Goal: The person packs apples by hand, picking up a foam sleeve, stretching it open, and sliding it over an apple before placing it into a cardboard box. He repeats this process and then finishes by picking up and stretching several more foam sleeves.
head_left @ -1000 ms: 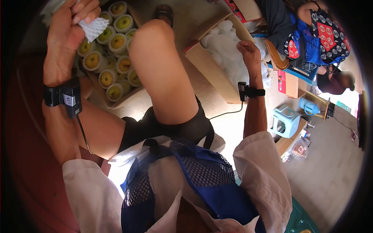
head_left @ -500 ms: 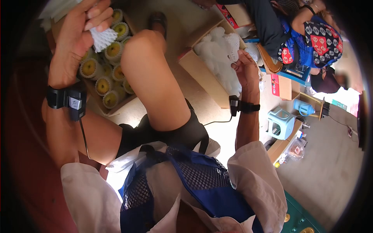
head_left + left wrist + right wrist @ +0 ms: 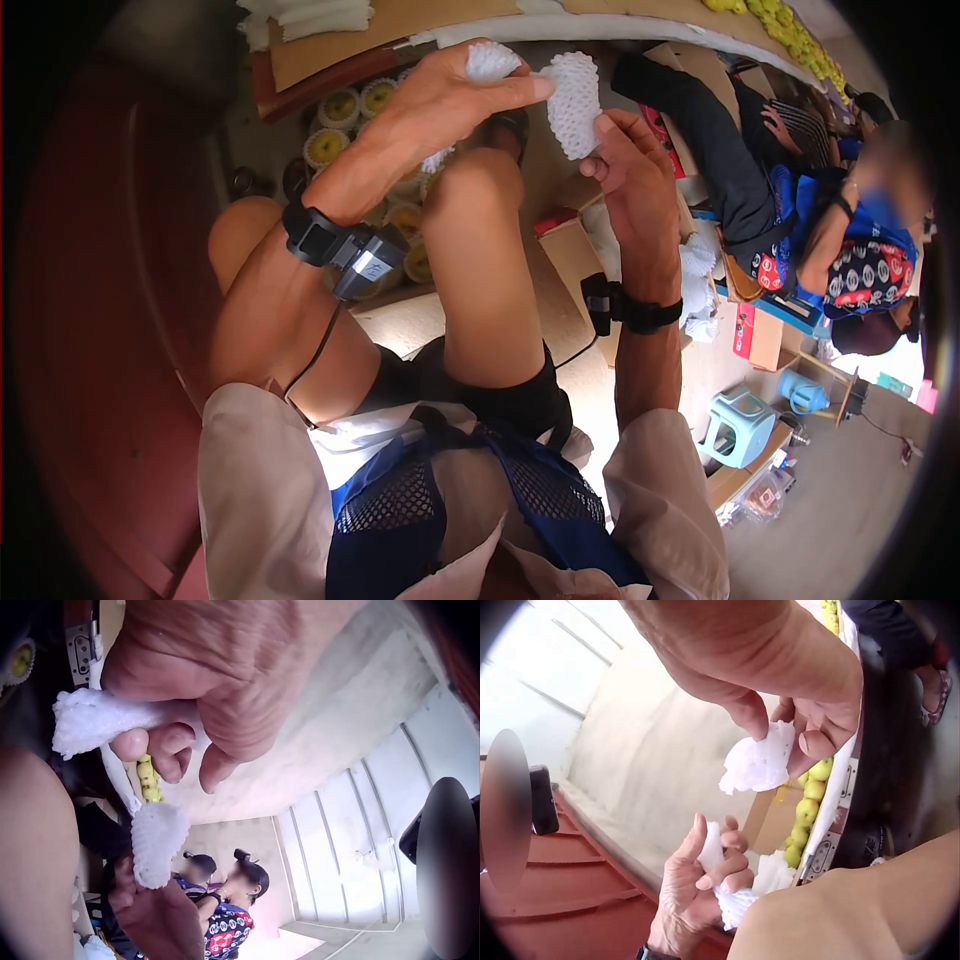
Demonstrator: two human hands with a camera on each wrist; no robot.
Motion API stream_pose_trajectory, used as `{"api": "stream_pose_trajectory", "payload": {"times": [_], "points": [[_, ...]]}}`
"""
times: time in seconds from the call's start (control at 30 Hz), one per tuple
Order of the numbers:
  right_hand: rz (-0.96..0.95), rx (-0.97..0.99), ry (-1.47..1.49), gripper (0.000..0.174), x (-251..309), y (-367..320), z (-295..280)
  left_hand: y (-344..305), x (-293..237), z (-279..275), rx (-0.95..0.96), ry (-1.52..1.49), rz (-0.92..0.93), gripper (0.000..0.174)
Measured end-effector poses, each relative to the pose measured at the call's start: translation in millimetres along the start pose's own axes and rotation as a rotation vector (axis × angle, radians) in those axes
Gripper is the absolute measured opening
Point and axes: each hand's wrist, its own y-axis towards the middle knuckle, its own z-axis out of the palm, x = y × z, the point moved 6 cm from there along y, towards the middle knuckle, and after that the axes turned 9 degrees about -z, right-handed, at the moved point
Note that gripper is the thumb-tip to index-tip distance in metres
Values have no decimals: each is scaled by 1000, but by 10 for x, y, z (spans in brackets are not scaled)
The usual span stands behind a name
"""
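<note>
My left hand has its fingers curled round a white foam net sleeve, whose lower end pokes out beneath the hand. Facing it, my right hand pinches a second foam net sleeve by its lower end between thumb and fingers. That second sleeve stands upright, its top close beside my left thumb in the head view. Seen from the right wrist, it looks crumpled and hollow. Below my left forearm, yellow-green apples in foam nets fill a box, partly hidden by the arm and my knee.
A carton with white foam sleeves stands on the floor beyond my right forearm. Loose apples line the tabletop ahead, and stacked foam sleeves lie at its left. Other people sit at the right, near a light-blue stool.
My right hand has drawn a foam net sleeve up from the carton and brought it over to the left hand. The left hand has moved right with its own sleeve, and the head view has shifted.
</note>
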Motion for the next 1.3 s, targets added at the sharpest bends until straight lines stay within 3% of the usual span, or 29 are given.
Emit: {"api": "stream_pose_trajectory", "payload": {"times": [0.2,0.3,0.4,0.5,0.7,0.8,0.9,1.0,1.1,1.3], "points": [[-44,78,-114,21,-27,-33,219,-29,71,-80,-46,-99,26,27],[-114,54,-409,25,58,-98,307,-38,77,-89,-61,-117,22,23],[-611,-87,-693,29,257,-181,455,-95,15,-97,-94,-101,59,19],[-607,-4,-781,34,363,-259,692,-59,44,-65,-91,-8,87,17],[-563,106,-626,38,161,-68,625,-56,-33,-56,15,60,93,16],[-541,57,-625,37,126,-38,554,-68,-37,-40,58,150,90,16],[-577,16,-728,32,345,-131,696,-116,-53,11,122,198,67,17],[-686,118,-840,29,366,-119,678,-118,-86,26,128,292,110,17],[-607,47,-559,24,208,-14,499,-105,-57,-4,41,331,154,17],[-70,-139,-23,23,62,51,234,-109,-56,-74,-38,338,138,17]]}}
